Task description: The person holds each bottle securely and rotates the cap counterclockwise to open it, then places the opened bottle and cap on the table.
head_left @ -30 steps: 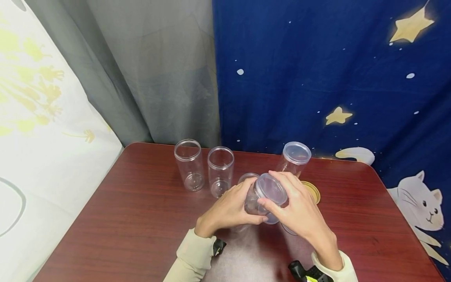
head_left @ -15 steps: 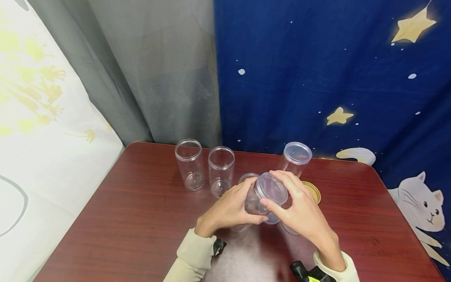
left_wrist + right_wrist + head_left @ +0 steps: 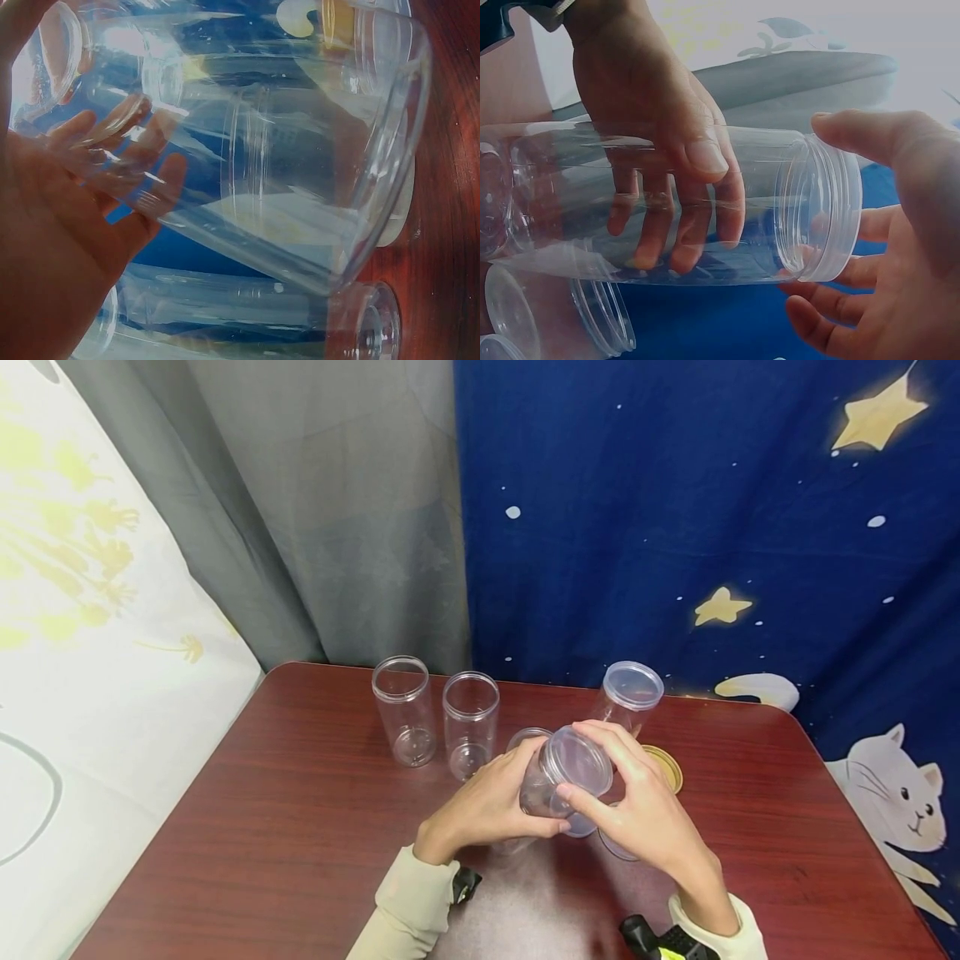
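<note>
A clear plastic jar (image 3: 534, 789) is held tilted above the table, its top toward the right. My left hand (image 3: 483, 803) grips the jar's body, with thumb and fingers on either side, as the right wrist view also shows. On its mouth sits a translucent lid (image 3: 583, 764), which fits against the threaded neck in the right wrist view. My right hand (image 3: 651, 814) holds this lid by its rim, thumb on the near side and fingers on the far side. Behind the hands stands another clear jar (image 3: 529, 735), mostly hidden.
Two lidless clear jars (image 3: 405, 718) stand at the back left of the reddish-brown table (image 3: 300, 843). A jar with a translucent lid (image 3: 632, 687) stands at the back right. Near it lies a gold lid (image 3: 667, 768), partly covered by my right hand. Curtains hang behind.
My right thumb has shifted very slightly to the right along the lid's rim. The jar, my left hand and the things on the table look the same.
</note>
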A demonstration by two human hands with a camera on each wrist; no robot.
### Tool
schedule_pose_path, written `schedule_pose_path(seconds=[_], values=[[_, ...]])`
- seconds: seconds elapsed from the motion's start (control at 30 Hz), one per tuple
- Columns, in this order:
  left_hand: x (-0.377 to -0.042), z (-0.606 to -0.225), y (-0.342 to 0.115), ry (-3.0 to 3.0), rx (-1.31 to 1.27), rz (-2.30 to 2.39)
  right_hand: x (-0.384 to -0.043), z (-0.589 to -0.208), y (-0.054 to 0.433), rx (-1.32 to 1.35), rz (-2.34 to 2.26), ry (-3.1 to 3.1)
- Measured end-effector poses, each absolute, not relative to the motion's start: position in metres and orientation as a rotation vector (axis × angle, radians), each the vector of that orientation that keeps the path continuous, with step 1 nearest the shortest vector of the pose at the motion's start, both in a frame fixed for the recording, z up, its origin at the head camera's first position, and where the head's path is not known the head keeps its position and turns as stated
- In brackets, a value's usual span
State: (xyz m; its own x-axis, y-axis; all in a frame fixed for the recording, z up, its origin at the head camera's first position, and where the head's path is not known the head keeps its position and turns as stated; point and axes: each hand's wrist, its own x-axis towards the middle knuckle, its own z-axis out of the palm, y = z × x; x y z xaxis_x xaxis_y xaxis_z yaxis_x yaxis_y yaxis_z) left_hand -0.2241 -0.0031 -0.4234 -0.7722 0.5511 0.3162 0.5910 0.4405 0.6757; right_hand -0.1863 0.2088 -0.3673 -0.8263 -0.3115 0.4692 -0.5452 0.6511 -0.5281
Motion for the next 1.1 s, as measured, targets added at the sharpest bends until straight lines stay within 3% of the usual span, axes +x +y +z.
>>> schedule_pose_path(seconds=[1.1], values=[[-0.2245,-0.4236,-0.0034,-2.616,-1.029,-1.285,-0.1859,-0.3644,0.2110,0.728,1.040,-2.510]])
